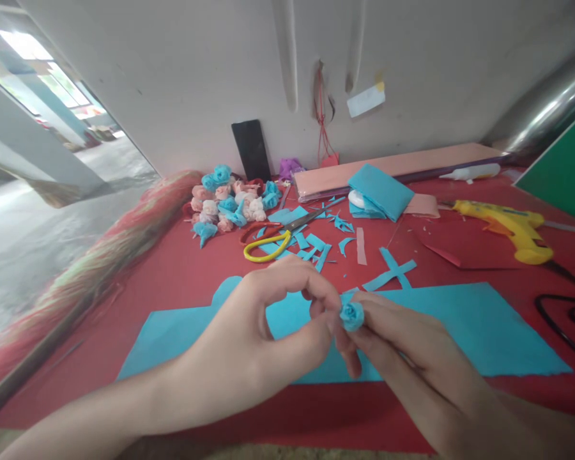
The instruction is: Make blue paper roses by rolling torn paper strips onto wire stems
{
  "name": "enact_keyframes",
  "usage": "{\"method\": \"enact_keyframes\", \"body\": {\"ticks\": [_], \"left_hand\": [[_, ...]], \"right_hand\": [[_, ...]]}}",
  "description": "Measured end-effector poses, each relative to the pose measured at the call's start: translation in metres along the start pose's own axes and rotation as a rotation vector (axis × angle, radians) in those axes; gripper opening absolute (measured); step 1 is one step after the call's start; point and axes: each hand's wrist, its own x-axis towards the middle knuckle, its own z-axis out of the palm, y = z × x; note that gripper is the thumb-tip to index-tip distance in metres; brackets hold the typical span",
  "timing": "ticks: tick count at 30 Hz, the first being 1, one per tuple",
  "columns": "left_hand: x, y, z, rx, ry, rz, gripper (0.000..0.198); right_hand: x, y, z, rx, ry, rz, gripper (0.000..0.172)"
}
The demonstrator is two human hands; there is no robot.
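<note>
Both my hands pinch one small blue paper rose (352, 315) over the blue sheet (483, 326).

I see the blue paper rose held just right of the view's centre, clear of the red table (172, 268). My left hand (268, 319) closes thumb and fingertips on it from nine o'clock. My right hand (402, 338) closes its fingertips on it from three o'clock, so both grips are tight on the flower. The blue sheet lies flat under both hands. From the rose, the yellow-handled scissors (278, 239) lie at eleven o'clock among blue scraps. A heap of paper roses (230, 201) in blue, pink and white sits farther out on that bearing. A folded blue paper (381, 191) lies at twelve, and the yellow glue gun (512, 230) at two o'clock, well apart.
</note>
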Motion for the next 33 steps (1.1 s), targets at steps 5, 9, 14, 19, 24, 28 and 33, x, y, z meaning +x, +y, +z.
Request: {"method": "enact_keyframes", "body": {"ticks": [5,9,14,19,24,28,33], "left_hand": [[0.0,0.002,-0.001,0.113,0.056,0.057,0.012],[-0.001,0.003,-0.002,-0.015,0.017,0.031,0.014],[0.0,-0.005,-0.002,-0.277,-0.016,-0.091,0.012],[0.003,-0.009,-0.001,-0.424,-0.012,-0.144,0.014],[0.003,-0.008,0.001,-0.471,-0.037,-0.146,0.014],[0.003,-0.009,0.001,-0.469,-0.047,-0.138,0.012],[0.002,-0.01,0.002,-0.458,-0.065,-0.136,0.01]], "right_hand": [[0.001,0.001,-0.004,-0.066,-0.031,-0.09,0.022],[0.007,0.005,-0.009,0.005,-0.107,-0.046,0.024],[0.013,0.016,-0.011,0.083,-0.166,-0.025,0.022],[0.016,0.022,-0.009,0.118,-0.162,-0.061,0.022],[0.016,0.019,-0.007,0.195,-0.159,-0.01,0.023],[0.015,0.016,-0.005,0.274,-0.161,0.092,0.023],[0.016,0.012,-0.002,0.268,-0.109,0.126,0.027]]}}
